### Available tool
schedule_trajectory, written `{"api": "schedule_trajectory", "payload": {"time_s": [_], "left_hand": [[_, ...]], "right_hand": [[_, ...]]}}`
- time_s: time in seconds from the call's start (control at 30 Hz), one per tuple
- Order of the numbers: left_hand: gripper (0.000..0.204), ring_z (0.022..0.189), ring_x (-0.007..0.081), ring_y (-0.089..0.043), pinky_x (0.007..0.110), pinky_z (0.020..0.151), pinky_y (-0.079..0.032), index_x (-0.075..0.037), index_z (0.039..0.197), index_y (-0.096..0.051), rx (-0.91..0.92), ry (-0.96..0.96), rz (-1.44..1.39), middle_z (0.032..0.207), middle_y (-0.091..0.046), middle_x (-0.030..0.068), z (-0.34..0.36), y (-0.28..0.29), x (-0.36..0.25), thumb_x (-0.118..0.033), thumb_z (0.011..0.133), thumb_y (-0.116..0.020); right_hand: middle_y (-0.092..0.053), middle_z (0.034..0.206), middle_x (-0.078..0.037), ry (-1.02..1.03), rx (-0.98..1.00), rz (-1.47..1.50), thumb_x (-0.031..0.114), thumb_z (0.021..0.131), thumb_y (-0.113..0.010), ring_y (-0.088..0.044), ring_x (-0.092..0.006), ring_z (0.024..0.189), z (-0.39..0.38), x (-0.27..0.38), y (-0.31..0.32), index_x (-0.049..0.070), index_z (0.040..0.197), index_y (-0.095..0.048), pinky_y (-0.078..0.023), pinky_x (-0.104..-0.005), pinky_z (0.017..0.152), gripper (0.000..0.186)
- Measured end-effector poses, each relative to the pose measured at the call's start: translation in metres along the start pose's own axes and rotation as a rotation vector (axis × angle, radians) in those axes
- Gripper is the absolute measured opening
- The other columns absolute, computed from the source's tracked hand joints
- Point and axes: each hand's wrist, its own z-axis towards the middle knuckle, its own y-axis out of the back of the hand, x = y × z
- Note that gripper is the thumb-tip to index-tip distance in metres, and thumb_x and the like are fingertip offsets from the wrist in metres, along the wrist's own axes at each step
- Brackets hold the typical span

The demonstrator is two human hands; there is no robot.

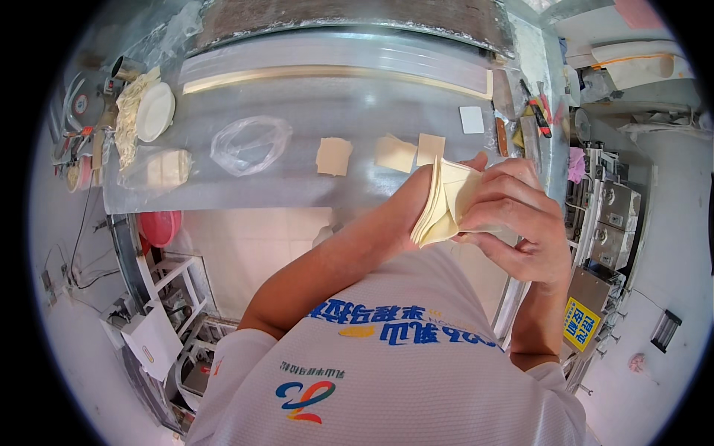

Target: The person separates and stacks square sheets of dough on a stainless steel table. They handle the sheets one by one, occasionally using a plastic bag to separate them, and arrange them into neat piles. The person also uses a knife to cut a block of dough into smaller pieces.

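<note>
A stack of thin, pale yellow square dough sheets [443, 201] is held up above the table's near edge. My left hand [413, 195] is closed round it from behind, with most of its fingers hidden by the sheets. My right hand [520, 219] grips the right side of the stack, its fingers curved over the face of the sheets. Just beyond my hands, a few loose pale sheets [394, 154] lie on the metal table, and another small piece [334, 157] is farther left.
The metal table [290, 186] carries a clear plastic bag [250, 146], a wrapped pale block [166, 168], a white oval dish [156, 111], a white card [471, 120] and tools with dark handles [537, 115] at the right. A red basin [160, 227] sits below the left end.
</note>
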Motion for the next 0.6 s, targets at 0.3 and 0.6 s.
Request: {"api": "schedule_trajectory", "payload": {"time_s": [0.3, 0.6], "left_hand": [[0.032, 0.082, 0.0168, -0.07, 0.033, 0.066, -0.057, -0.008, 0.113, -0.068, -0.12, 0.009, -0.042, 0.096, -0.07, 0.0047, -0.004, -0.01, -0.002, -0.037, 0.112, -0.056], [0.03, 0.107, 0.0192, -0.071, 0.034, 0.091, -0.057, -0.004, 0.127, -0.069, -0.146, -0.449, 0.882, 0.119, -0.072, 0.0087, -0.017, -0.015, 0.006, -0.015, 0.1, -0.071]], "right_hand": [[-0.075, 0.089, -0.006, -0.023, 0.059, 0.176, -0.001, 0.074, -0.084, -0.068, -0.0281, 0.092, -0.001, -0.005, 0.002, 0.006, 0.091, -0.076, -0.048, -0.0421, 0.09, 0.019], [-0.072, 0.104, -0.01, -0.071, -0.293, -0.033, 0.0, 0.076, -0.087, -0.065, -0.0259, 0.093, 0.009, 0.014, -0.018, 0.003, 0.102, -0.079, -0.051, -0.0348, 0.081, 0.028]]}}
